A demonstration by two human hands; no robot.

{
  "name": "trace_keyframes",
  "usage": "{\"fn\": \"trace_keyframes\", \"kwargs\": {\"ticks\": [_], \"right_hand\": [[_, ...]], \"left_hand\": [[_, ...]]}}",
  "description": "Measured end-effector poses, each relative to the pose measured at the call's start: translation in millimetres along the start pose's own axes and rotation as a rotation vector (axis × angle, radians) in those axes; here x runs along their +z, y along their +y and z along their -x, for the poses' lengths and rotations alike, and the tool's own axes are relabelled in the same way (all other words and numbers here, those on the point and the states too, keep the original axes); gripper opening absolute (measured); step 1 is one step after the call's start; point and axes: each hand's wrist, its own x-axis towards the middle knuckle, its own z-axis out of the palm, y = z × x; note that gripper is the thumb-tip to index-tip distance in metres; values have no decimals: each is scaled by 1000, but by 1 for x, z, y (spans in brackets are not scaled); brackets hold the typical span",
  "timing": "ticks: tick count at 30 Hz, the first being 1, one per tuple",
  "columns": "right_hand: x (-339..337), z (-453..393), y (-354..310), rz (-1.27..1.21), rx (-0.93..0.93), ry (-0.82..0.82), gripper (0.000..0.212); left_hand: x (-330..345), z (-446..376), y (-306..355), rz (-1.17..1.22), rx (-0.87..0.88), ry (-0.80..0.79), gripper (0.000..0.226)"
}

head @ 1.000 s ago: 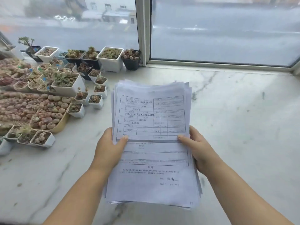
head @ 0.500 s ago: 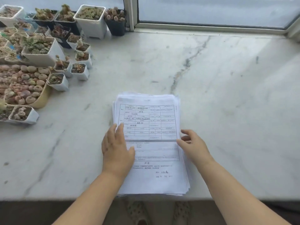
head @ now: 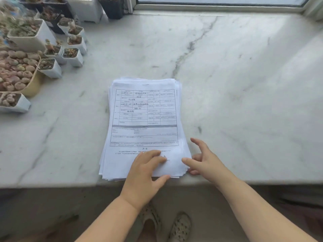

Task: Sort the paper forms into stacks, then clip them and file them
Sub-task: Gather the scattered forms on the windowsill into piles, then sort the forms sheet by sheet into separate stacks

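Observation:
A thick stack of printed paper forms [head: 145, 119] lies flat on the marble windowsill [head: 236, 84], its near edge close to the sill's front edge. The top sheet shows a ruled table with some handwriting. My left hand [head: 146, 173] rests on the stack's lower part with its fingers laid flat on the top sheet. My right hand [head: 204, 159] is at the stack's lower right corner, fingers spread, thumb on the top sheet and the lower fingers touching the side of the pile. Neither hand grips a sheet.
Several small white and black pots of succulents [head: 52, 49] crowd the sill's left and back left. A window frame [head: 218, 7] runs along the back. Bare marble stretches to the right of the stack. The floor and my two shoes [head: 166, 224] show below the sill's edge.
The stack went from held in both hands to lying on the sill. Both hands have since slid down toward its near end, the left onto the bottom, the right to the lower right corner.

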Motion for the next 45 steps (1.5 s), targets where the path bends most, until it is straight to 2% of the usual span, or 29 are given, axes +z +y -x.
{"fn": "trace_keyframes", "kwargs": {"ticks": [4,8,11,17,21,25,28,32,36,39,41,45], "right_hand": [[10,-5,6,-50,-73,-96,85],[12,-1,12,-221,-108,-122,82],[12,1,13,-228,-115,-148,78],[20,1,10,-257,-146,-86,67],[28,-1,12,-319,-154,-28,73],[34,-2,15,-281,-165,58,74],[33,0,18,-279,-156,61,66],[32,-1,20,-297,-153,22,42],[26,0,17,-310,-151,-46,30],[24,-1,16,-303,-122,-68,20],[26,-2,15,-307,-84,-48,10],[29,-5,12,-319,-55,-14,14]], "left_hand": [[1,-1,0,-22,-5,17,44],[-4,-3,-1,62,-68,2,43],[-8,-3,-4,89,-72,-43,44],[-12,-3,-6,71,-49,-77,42],[-10,-4,-6,91,-61,-49,33],[-11,-4,-6,222,-122,-40,19],[-8,-3,-5,308,-148,-9,13],[-7,-3,-5,325,-164,51,11],[-8,-6,-5,292,-182,162,17],[-8,-10,-5,247,-249,201,5],[-9,-11,-3,210,-264,208,12],[-12,-7,-5,202,-184,140,13]]}}
